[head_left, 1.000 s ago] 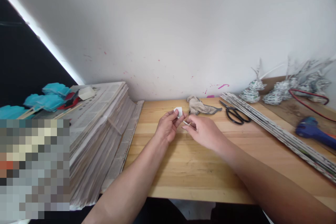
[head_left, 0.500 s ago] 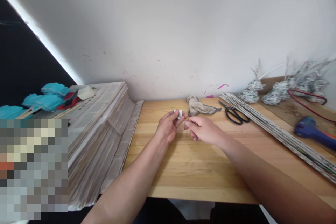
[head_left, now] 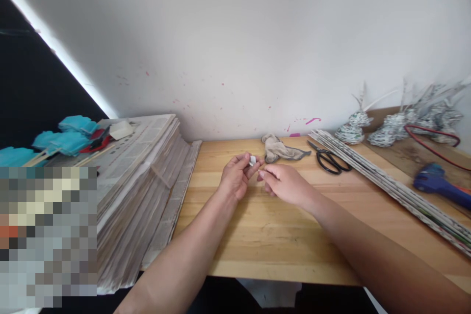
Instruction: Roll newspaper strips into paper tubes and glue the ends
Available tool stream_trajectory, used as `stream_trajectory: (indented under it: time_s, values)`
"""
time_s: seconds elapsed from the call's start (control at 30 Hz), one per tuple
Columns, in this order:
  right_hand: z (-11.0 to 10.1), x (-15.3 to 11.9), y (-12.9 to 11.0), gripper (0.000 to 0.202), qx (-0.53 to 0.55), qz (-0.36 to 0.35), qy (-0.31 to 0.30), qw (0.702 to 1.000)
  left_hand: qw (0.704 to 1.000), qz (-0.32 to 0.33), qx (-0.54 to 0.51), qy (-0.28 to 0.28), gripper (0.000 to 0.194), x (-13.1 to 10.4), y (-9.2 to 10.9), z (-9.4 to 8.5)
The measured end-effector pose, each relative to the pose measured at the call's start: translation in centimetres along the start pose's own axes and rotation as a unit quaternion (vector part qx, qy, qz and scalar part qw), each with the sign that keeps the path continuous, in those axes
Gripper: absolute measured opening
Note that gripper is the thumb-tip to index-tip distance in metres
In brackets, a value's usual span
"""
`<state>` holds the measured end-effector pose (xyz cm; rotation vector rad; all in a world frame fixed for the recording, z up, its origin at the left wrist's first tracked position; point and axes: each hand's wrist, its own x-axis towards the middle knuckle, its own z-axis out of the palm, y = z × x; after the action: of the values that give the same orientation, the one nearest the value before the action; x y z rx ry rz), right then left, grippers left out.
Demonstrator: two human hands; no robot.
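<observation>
Between the thumb and fingers of my left hand (head_left: 237, 176) is a small white piece (head_left: 252, 160), which looks like folded or rolled paper; its exact kind is too small to tell. My right hand (head_left: 281, 182) is close by on the right, thumb and forefinger pinched together. Whatever lies in that pinch, if anything, is too small to make out. Both hands are above the wooden table (head_left: 265, 250). Behind them a crumpled grey-beige cloth (head_left: 279, 149) lies on the tabletop, with black-handled scissors (head_left: 329, 159) to its right.
A tall newspaper stack (head_left: 147, 157) stands at left, carrying blue packets (head_left: 69, 140). Long rolled-paper sticks (head_left: 390, 191) lie diagonally at right. Beyond them are a blue glue gun (head_left: 434, 179) and several woven paper pieces (head_left: 355, 127). The wall rises behind the table.
The white piece in my left hand has turned and shows a smaller face. My right hand has shifted very slightly, its fingers still pinched.
</observation>
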<state>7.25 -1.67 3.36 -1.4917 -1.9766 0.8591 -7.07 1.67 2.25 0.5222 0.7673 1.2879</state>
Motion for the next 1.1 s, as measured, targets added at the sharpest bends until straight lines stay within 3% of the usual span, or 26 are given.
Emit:
stream_trajectory:
  time_s: [0.1,0.17,0.23,0.3,0.37,0.43,0.5,0.57,0.63,0.7,0.93,1.1]
  values:
    - [-0.10,-0.22,-0.31,0.018,-0.125,-0.078,0.100,0.984,1.000,0.006,-0.004,0.003,0.005,0.06,-0.04,-0.04]
    - [-0.19,-0.24,-0.45,0.020,-0.142,-0.089,0.110,0.980,1.000,0.004,-0.007,-0.002,0.005,0.03,0.01,-0.02]
    - [-0.27,-0.13,-0.46,0.023,-0.097,-0.068,0.083,0.989,1.000,-0.005,-0.011,-0.009,0.007,-0.04,0.10,0.02]
    - [-0.32,0.03,-0.37,0.026,0.012,-0.004,0.012,1.000,1.000,-0.013,-0.015,-0.015,0.009,-0.12,0.22,0.05]
    - [-0.34,0.15,-0.27,0.030,0.139,0.073,-0.067,0.985,0.999,-0.017,-0.019,-0.023,0.011,-0.15,0.30,0.04]
    - [-0.30,0.15,-0.21,0.032,0.195,0.101,-0.097,0.971,0.999,-0.017,-0.020,-0.024,0.011,-0.10,0.32,-0.01]
    - [-0.20,0.00,-0.23,0.029,0.124,0.051,-0.050,0.990,1.000,-0.014,-0.020,-0.013,0.011,0.01,0.27,-0.06]
    - [-0.06,-0.22,-0.31,0.024,-0.028,-0.035,0.035,0.998,1.000,-0.010,-0.018,-0.001,0.010,0.10,0.21,-0.08]
    - [0.08,-0.39,-0.36,0.021,-0.158,-0.097,0.099,0.978,1.000,-0.005,-0.018,0.002,0.011,0.13,0.16,-0.07]
    - [0.13,-0.44,-0.36,0.024,-0.206,-0.113,0.113,0.965,1.000,-0.004,-0.017,-0.004,0.011,0.09,0.15,-0.02]
    - [-0.22,-0.06,-0.17,0.031,-0.036,-0.053,0.041,0.997,0.999,-0.030,0.000,-0.038,0.012,-0.07,0.17,-0.27]
    - [-0.37,0.14,-0.02,0.033,0.093,0.000,-0.013,0.996,0.998,-0.026,0.006,-0.053,0.017,-0.06,0.05,-0.38]
